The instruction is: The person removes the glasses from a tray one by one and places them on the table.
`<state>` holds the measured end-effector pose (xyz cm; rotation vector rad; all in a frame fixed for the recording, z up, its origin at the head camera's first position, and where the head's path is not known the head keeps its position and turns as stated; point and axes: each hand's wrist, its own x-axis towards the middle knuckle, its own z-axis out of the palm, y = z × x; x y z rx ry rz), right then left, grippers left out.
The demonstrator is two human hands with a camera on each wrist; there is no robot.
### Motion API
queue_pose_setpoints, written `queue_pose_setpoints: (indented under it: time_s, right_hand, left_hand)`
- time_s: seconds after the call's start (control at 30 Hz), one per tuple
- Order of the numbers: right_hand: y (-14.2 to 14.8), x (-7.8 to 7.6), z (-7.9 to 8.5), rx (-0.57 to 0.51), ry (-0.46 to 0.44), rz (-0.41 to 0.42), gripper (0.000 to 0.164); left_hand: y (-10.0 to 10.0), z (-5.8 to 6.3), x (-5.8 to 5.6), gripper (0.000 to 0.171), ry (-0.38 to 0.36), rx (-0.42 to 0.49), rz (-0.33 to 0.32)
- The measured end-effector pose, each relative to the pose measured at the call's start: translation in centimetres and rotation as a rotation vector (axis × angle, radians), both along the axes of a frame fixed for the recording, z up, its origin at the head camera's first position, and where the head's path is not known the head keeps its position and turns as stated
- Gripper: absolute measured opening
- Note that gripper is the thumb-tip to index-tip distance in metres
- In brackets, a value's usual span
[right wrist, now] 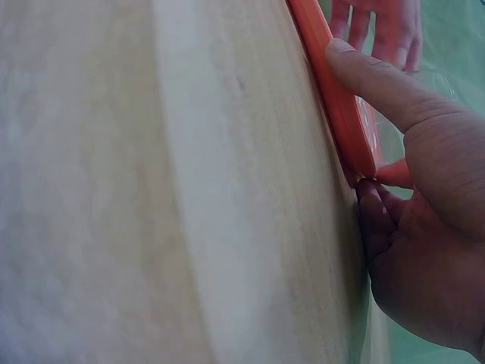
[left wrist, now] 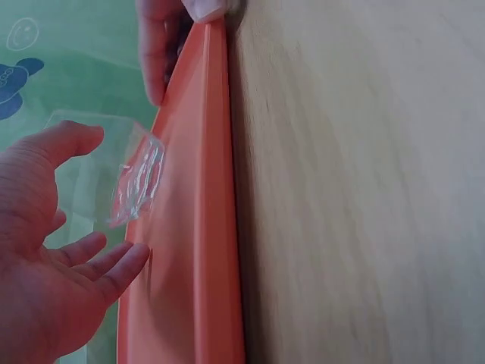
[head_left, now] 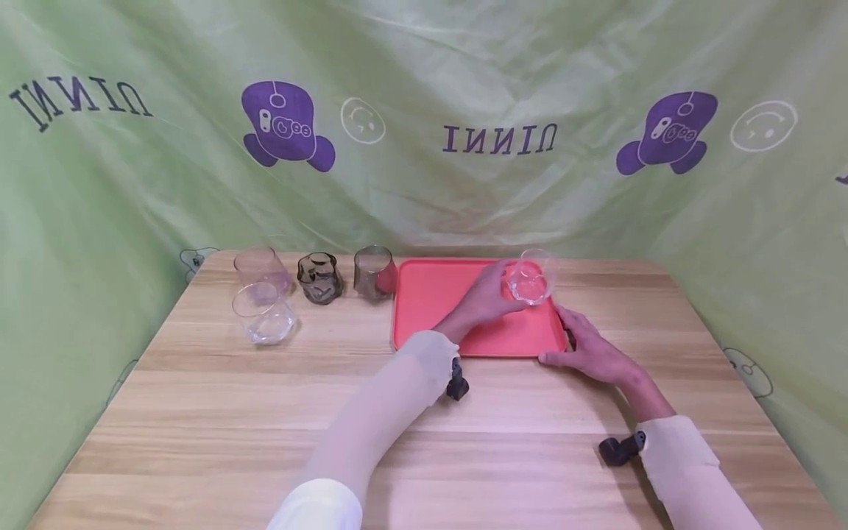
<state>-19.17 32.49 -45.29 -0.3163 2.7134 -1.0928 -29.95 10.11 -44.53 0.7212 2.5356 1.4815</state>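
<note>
A clear drinking glass (head_left: 532, 278) stands upright at the back right of the red tray (head_left: 433, 309). My left hand (head_left: 489, 296) reaches over the tray to the glass's left side. In the left wrist view, its thumb and fingers spread around the glass (left wrist: 138, 178) without closing on it. My right hand (head_left: 592, 352) holds the tray's front right corner, the thumb along the front edge and the fingers at the right side. The right wrist view shows the thumb on the tray rim (right wrist: 341, 106) and fingertips tucked against the corner.
Left of the tray stand a grey tinted glass (head_left: 374, 271), a dark wavy glass (head_left: 321, 278), a pinkish glass (head_left: 260, 266) and another clear glass (head_left: 268, 322). A green printed cloth (head_left: 411, 199) hangs behind the wooden table (head_left: 503, 456).
</note>
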Motion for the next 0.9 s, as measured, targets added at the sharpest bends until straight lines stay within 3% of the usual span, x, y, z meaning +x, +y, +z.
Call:
queue_pose_setpoints:
  time_s: [0.2, 0.37, 0.9]
  right_hand:
    - [0.0, -0.1, 0.1, -0.009, 0.02, 0.011, 0.109]
    - [0.1, 0.1, 0.0, -0.006, 0.015, 0.008, 0.109]
    - [0.1, 0.1, -0.1, -0.032, 0.017, 0.01, 0.108]
  left_hand:
    - [1.7, 0.0, -0.3, 0.093, -0.086, 0.095, 0.101]
    - [2.9, -0.3, -0.2, 0.096, -0.141, 0.156, 0.145]
    - [3.8, -0.9, -0.5, 0.1, -0.132, 0.133, 0.111]
